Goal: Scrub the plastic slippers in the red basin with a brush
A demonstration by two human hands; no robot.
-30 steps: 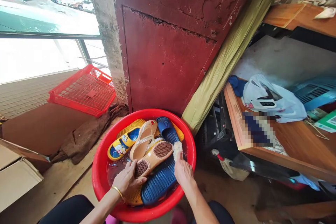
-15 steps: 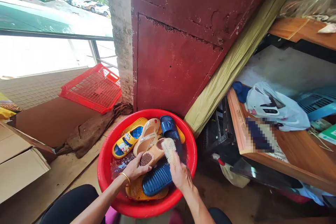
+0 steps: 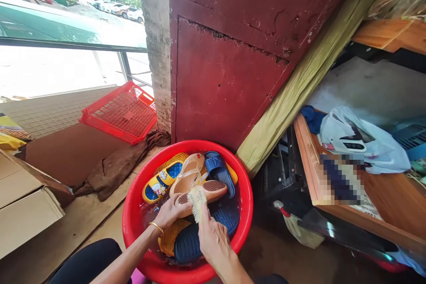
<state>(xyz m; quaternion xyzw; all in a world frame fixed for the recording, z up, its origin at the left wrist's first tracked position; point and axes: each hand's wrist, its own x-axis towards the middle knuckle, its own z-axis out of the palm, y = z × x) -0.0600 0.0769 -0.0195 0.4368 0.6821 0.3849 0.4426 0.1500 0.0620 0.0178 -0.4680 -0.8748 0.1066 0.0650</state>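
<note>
A red basin [image 3: 129,213] holds water and several slippers. My left hand [image 3: 169,214] grips the near end of a tan shoe [image 3: 214,189], whose sole with brown patterned patches faces up. In my right hand [image 3: 213,233] is a pale bristled brush [image 3: 198,203], its bristles against or just over that sole. Another tan shoe [image 3: 189,171] with clear straps lies behind it. Yellow-and-blue slippers [image 3: 161,183] rest at the basin's left, a dark blue slipper [image 3: 218,171] at the back right. Below my hands, another blue slipper [image 3: 188,243] sits partly in the water.
Behind the basin stands a dark red door [image 3: 229,80]. A red plastic crate [image 3: 128,115], a brown cloth [image 3: 113,171] and a cardboard box [image 3: 28,206] are at the left. A wooden shelf [image 3: 396,204] with a plastic bag [image 3: 362,140] is at the right.
My right hand and the brush have moved left along the sole. The held shoe has turned to lie more level, and the blue slipper below has shifted left. The view has shifted slightly.
</note>
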